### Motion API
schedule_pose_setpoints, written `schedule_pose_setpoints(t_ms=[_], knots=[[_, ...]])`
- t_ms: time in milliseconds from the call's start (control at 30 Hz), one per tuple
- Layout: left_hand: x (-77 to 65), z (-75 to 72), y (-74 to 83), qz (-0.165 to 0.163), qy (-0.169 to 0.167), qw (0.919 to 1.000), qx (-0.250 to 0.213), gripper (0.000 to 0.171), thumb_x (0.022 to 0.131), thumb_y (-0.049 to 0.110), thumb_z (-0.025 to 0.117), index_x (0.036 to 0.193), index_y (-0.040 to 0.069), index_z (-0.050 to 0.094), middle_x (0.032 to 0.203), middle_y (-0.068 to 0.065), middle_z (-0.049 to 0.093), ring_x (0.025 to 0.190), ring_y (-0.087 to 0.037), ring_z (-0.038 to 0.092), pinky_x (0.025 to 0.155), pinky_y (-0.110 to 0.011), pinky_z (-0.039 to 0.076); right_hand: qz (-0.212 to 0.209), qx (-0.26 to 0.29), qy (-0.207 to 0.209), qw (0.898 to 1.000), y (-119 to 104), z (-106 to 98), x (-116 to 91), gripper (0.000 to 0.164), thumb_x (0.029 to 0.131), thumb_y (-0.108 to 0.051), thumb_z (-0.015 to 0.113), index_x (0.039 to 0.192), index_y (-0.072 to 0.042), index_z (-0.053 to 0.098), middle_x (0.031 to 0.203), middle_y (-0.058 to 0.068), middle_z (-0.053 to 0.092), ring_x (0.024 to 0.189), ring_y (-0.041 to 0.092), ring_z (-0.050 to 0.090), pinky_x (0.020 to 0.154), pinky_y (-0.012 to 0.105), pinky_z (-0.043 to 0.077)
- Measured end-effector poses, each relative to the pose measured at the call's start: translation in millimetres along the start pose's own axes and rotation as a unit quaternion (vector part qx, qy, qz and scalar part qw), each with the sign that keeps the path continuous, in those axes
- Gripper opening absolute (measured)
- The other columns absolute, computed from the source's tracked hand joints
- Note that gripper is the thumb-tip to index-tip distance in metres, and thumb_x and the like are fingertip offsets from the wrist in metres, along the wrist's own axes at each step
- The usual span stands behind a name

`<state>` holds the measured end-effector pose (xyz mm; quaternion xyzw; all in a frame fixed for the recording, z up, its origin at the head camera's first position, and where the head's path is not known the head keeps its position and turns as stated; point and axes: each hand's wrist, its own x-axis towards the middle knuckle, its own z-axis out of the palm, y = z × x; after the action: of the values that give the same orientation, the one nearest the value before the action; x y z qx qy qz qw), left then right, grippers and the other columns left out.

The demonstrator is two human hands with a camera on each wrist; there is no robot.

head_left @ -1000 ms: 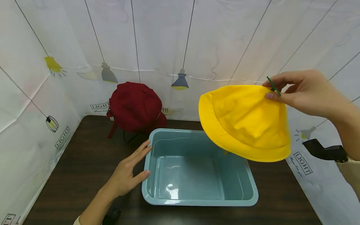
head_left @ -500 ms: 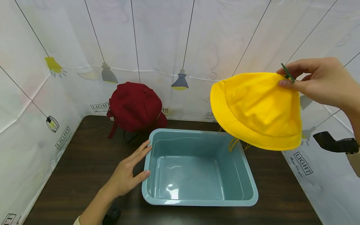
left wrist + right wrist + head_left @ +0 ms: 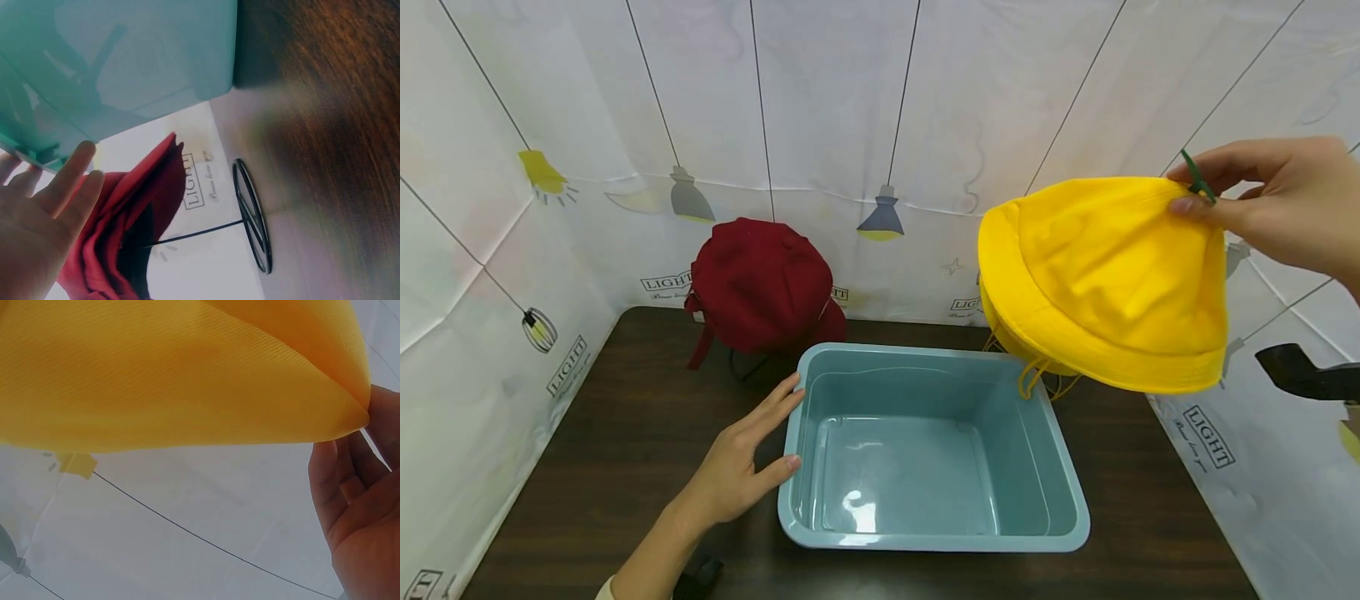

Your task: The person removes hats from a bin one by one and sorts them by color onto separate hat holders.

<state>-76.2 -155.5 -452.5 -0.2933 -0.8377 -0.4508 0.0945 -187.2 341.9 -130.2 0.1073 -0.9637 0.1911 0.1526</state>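
My right hand [image 3: 1281,196] pinches the crown of a yellow bucket hat [image 3: 1112,275] beside its small green stem. The hat hangs in the air, brim down, over the right back corner of a light blue plastic basin [image 3: 801,500], and yellow cords dangle under it. In the right wrist view the yellow cloth [image 3: 187,381] ends at the fingertips. My left hand [image 3: 737,467] rests straight fingers on the basin's left rim. In the left wrist view that hand [image 3: 44,219] touches the basin's outer wall [image 3: 150,69]. The basin holds nothing.
A dark red cap [image 3: 760,287] sits on a black wire stand [image 3: 253,215] behind the basin's left corner. Dark wooden table [image 3: 580,467] lies under everything. White sheets printed with lamps [image 3: 820,100] close off the back and sides.
My right hand has carried the yellow hat rightward and upward from over the basin, so its cords now show beneath. My left hand, the basin and the red cap have stayed put.
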Motion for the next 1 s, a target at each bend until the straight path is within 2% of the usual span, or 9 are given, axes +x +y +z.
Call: schedule_pose_setpoints(t_ms=[167,300,400,633,767,900,1000], knots=[[0.9,-1.0,0.7,-0.003,0.000,1.0000,0.003,0.074,0.094,0.019,0.071,0.161,0.012,0.041,0.172,-0.002,0.029,0.152,-0.026,0.038,0.111,-0.065,0.042,0.011,-0.010,0.008,1.000,4,-4,3,0.034,0.103,-0.014,0.068,0.130,0.007,0.066,0.084,-0.031,0.051,0.079,-0.004,0.047,0.061,0.006,0.037],[0.7,-1.0,0.5,-0.007,-0.002,1.0000,0.000,0.074,0.094,0.019,0.071,0.162,0.013,0.041,0.172,-0.001,0.028,0.153,-0.026,0.038,0.111,-0.065,0.041,0.001,-0.005,0.029,1.000,8,-6,7,0.033,0.103,-0.013,0.068,0.128,0.009,0.065,0.082,-0.035,0.051,0.082,-0.007,0.045,0.067,0.010,0.034],[0.7,-0.6,-0.2,-0.007,-0.001,1.0000,-0.004,0.074,0.095,0.019,0.071,0.161,0.012,0.041,0.172,-0.001,0.028,0.153,-0.026,0.038,0.111,-0.066,0.040,-0.005,0.006,0.051,0.999,11,-8,11,0.034,0.102,-0.010,0.069,0.127,0.011,0.064,0.082,-0.038,0.051,0.081,-0.010,0.046,0.068,0.008,0.033],[1.2,-0.5,-0.4,-0.007,-0.001,1.0000,-0.005,0.073,0.095,0.019,0.070,0.161,0.011,0.041,0.172,-0.001,0.029,0.152,-0.027,0.038,0.111,-0.066,0.041,0.005,0.004,0.091,0.996,20,-12,20,0.035,0.102,-0.004,0.065,0.132,0.014,0.060,0.085,-0.033,0.047,0.063,-0.013,0.045,0.062,-0.002,0.036],[1.0,-0.8,0.6,-0.005,0.001,1.0000,-0.002,0.074,0.094,0.018,0.071,0.161,0.010,0.042,0.171,-0.002,0.029,0.152,-0.028,0.039,0.110,-0.066,0.041,0.025,-0.004,0.113,0.993,24,-15,23,0.038,0.104,-0.007,0.063,0.135,0.012,0.059,0.085,-0.032,0.043,0.058,-0.015,0.042,0.061,-0.004,0.036],[0.7,-0.7,0.9,-0.003,0.003,1.0000,-0.001,0.074,0.094,0.019,0.071,0.161,0.011,0.042,0.171,-0.003,0.030,0.152,-0.029,0.039,0.109,-0.067,0.041,0.055,-0.006,0.134,0.989,26,-19,26,0.038,0.105,-0.013,0.063,0.140,0.002,0.063,0.087,-0.034,0.042,0.063,-0.014,0.041,0.060,-0.004,0.035],[0.3,-0.5,1.0,-0.004,0.004,1.0000,-0.005,0.073,0.094,0.019,0.070,0.161,0.012,0.042,0.171,-0.003,0.030,0.152,-0.030,0.039,0.110,-0.067,0.041,0.085,0.000,0.144,0.986,27,-22,27,0.032,0.106,-0.016,0.061,0.137,-0.024,0.066,0.090,-0.034,0.041,0.067,-0.011,0.040,0.061,-0.004,0.034]])
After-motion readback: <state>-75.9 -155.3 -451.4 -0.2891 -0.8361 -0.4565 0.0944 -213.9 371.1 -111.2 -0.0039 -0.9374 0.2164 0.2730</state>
